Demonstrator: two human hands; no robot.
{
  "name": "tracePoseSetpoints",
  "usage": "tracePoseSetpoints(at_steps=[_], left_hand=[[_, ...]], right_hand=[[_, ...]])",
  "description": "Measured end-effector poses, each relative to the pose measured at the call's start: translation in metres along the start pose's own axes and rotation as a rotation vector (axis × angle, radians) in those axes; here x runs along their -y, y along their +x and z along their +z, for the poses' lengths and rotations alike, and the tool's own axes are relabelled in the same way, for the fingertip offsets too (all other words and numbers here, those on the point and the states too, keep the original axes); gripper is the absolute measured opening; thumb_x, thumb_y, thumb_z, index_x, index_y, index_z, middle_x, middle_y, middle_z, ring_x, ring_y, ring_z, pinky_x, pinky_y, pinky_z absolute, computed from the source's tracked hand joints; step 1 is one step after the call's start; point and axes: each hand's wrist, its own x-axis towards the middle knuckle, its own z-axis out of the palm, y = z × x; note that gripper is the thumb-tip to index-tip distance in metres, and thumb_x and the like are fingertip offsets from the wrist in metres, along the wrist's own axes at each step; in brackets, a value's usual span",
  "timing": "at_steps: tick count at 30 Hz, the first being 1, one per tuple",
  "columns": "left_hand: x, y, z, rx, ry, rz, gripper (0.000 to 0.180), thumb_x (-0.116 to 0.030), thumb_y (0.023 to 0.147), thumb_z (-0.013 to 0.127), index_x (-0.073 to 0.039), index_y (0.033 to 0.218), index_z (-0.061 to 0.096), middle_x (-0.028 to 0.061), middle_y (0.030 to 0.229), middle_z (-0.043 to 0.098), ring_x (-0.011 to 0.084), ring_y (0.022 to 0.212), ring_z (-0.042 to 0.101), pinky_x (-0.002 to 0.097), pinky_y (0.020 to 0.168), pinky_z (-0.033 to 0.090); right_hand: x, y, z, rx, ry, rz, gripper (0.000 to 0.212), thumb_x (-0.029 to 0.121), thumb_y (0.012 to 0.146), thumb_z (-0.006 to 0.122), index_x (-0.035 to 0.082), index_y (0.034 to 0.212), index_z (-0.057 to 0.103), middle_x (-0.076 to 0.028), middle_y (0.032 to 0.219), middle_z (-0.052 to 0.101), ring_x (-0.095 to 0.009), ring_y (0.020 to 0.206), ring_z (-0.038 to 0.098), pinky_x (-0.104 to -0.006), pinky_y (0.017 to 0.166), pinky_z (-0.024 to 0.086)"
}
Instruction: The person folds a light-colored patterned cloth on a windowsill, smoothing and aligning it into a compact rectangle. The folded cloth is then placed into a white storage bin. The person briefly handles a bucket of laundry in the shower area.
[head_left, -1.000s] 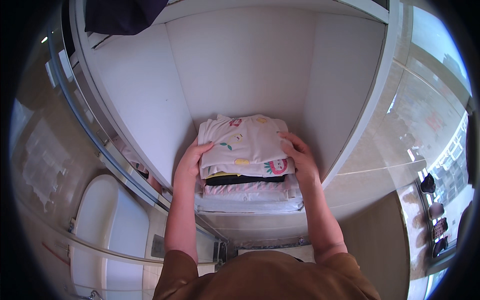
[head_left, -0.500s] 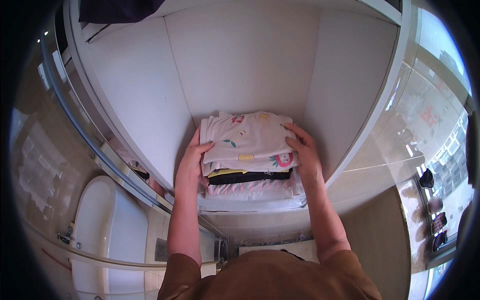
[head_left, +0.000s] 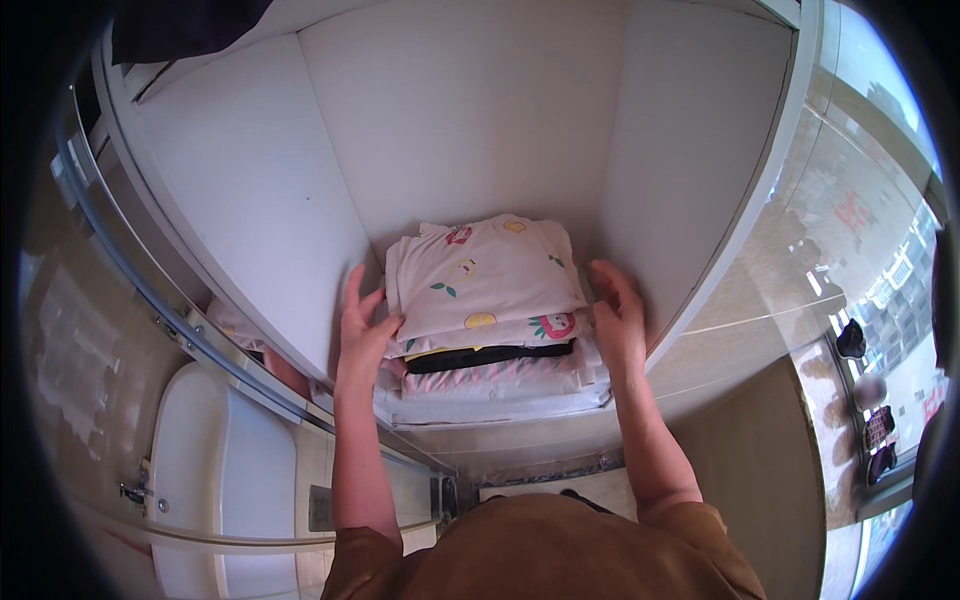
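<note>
A stack of folded clothes lies on the cabinet shelf [head_left: 470, 413] in front of me. On top is a folded pale pink garment [head_left: 500, 265] printed with fruit and leaves. Beneath it show a thin yellow edge, a folded black garment [head_left: 490, 357] and a pink-and-white patterned piece [head_left: 480, 378]. My left hand [head_left: 363, 325] is at the stack's left side, fingers apart, its thumb at the top garment's edge. Beside the right edge is my right hand [head_left: 617, 308], fingers loosely curved and spread, close to the cloth. Neither hand grips anything.
White cabinet walls [head_left: 240, 150] rise on both sides of the stack. Dark cloth [head_left: 190, 25] hangs at the upper left. A glass door with a metal frame stands at the left, with a white bathtub [head_left: 190, 450] beyond. Several small dark items [head_left: 880, 425] sit on the right sill.
Both hands have loosened from the sides of the top garment and moved slightly outward, fingers spreading. The stack stays on the shelf; the whole view has shifted a little.
</note>
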Motion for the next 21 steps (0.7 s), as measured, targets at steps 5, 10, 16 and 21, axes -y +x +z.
tracePoseSetpoints(at_steps=[5, 10, 16, 21], left_hand=[[-0.053, 0.0, 0.042, -0.284, 0.836, 0.647, 0.071, 0.001, 0.091, 0.059, -0.009, 0.156, 0.033, 0.0198, 0.148, 0.047, 0.0331, 0.13, 0.054, 0.0392, 0.105, 0.046], [-0.021, 0.052, 0.084, 0.191, 1.089, 0.668, 0.056, -0.014, 0.097, 0.053, -0.001, 0.15, 0.041, 0.0211, 0.155, 0.042, 0.0354, 0.142, 0.042, 0.0426, 0.117, 0.033], [0.02, 0.068, 0.076, 0.347, 1.21, 0.595, 0.055, -0.033, 0.103, 0.044, -0.003, 0.149, 0.044, 0.0182, 0.155, 0.043, 0.035, 0.144, 0.037, 0.0465, 0.121, 0.025], [0.013, 0.066, 0.085, 0.397, 1.133, 0.5, 0.057, -0.036, 0.104, 0.044, -0.006, 0.152, 0.042, 0.0166, 0.156, 0.042, 0.035, 0.145, 0.035, 0.0455, 0.121, 0.023]], right_hand=[[0.056, 0.018, 0.029, -0.018, -0.254, -0.43, 0.045, -0.001, 0.089, 0.058, 0.002, 0.134, 0.056, -0.021, 0.139, 0.055, -0.042, 0.13, 0.049, -0.046, 0.109, 0.042], [0.032, 0.053, 0.091, 0.198, -0.615, -0.603, 0.044, 0.018, 0.087, 0.062, -0.003, 0.125, 0.062, -0.022, 0.136, 0.059, -0.038, 0.128, 0.054, -0.0506, 0.106, 0.041], [-0.021, 0.036, 0.108, 0.058, -0.683, -0.602, 0.043, 0.03, 0.085, 0.061, 0.001, 0.117, 0.064, -0.017, 0.135, 0.057, -0.032, 0.132, 0.047, -0.0502, 0.106, 0.035], [-0.022, 0.042, 0.087, 0.176, -0.607, -0.507, 0.049, 0.035, 0.09, 0.06, 0.002, 0.125, 0.06, -0.016, 0.141, 0.053, -0.031, 0.139, 0.041, -0.0485, 0.11, 0.033]])
